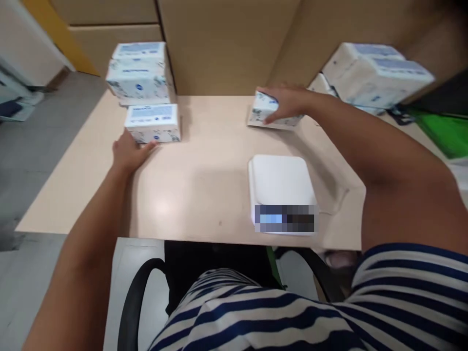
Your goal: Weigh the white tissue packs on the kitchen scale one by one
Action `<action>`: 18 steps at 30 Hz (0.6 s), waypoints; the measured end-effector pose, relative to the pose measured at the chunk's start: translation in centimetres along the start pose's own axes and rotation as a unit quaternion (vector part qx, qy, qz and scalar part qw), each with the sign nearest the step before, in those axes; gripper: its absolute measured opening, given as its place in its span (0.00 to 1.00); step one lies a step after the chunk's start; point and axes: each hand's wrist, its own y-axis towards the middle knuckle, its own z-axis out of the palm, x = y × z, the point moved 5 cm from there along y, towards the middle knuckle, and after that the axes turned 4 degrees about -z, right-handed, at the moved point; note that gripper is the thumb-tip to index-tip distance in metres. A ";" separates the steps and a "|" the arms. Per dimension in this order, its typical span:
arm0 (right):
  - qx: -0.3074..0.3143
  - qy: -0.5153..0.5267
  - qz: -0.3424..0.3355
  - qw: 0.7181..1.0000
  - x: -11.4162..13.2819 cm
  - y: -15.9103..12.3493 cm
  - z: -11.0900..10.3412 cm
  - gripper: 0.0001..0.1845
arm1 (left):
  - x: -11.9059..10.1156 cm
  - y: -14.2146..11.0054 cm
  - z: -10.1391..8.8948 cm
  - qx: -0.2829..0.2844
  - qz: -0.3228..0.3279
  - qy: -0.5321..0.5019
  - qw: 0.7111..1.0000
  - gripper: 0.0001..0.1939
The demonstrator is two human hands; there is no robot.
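Observation:
My left hand (128,152) is at the near left corner of a white tissue pack (155,127) with a blue-printed top. Its thumb lies along the pack's lower front edge; the other fingers are partly hidden at the pack's left side. Right behind that pack stands a stack of similar tissue packs (141,80). Toward the back right, my right hand (287,101) grips another tissue pack (261,113) from above, thumb on the front face and fingers over the top. That pack is slightly tilted, and I cannot tell whether it touches the table.
A white scale (283,180) with a blurred-out display sits near the table's front edge, its cable running right. More tissue packs (376,78) are piled at the back right beside a green item (444,131). Brown panels (226,48) border the table (197,195) behind. A chair armrest (133,297) is below.

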 end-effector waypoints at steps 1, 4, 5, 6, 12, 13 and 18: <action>0.006 0.001 -0.013 1.000 0.9 -1.7 -0.9 0.67 | -0.3 0.1 -0.1 0.001 -0.004 0.010 1.000 0.50; -0.009 0.071 -0.101 0.992 3.9 -7.5 -3.3 0.71 | -0.7 0.4 -0.5 0.006 -0.035 0.035 0.999 0.52; -0.006 0.086 -0.137 0.987 4.8 -9.6 -3.5 0.71 | -0.8 0.5 -0.6 0.004 -0.046 0.039 0.998 0.53; 0.000 0.095 -0.169 0.981 5.4 -11.5 -3.4 0.71 | -0.9 0.6 -0.8 0.002 -0.051 0.040 0.998 0.53; -0.010 0.101 -0.224 0.969 5.6 -18.1 0.7 0.67 | -1.7 0.2 -1.1 0.011 -0.054 0.047 0.997 0.55; -0.024 0.098 -0.223 0.970 5.4 -18.4 1.3 0.67 | -1.9 0.1 -1.2 0.012 -0.058 0.050 0.997 0.55; -0.066 0.109 -0.215 0.968 5.7 -19.0 1.3 0.65 | -1.8 0.5 -1.3 0.014 -0.073 0.038 0.997 0.55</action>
